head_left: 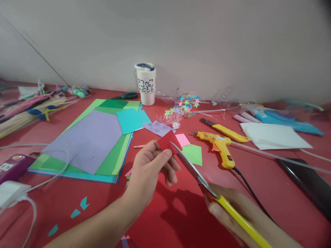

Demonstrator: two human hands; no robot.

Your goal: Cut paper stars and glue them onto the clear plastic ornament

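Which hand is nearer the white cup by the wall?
Left. The left hand, holding red paper, is almost straight before the cup; the right hand, gripping scissors, sits lower and further right.

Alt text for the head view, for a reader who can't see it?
A left hand holds a red paper piece while the right hand holds yellow-handled scissors with the blades at its edge, above a red table. A stack of coloured paper, a yellow glue gun and a white cup sit beyond.
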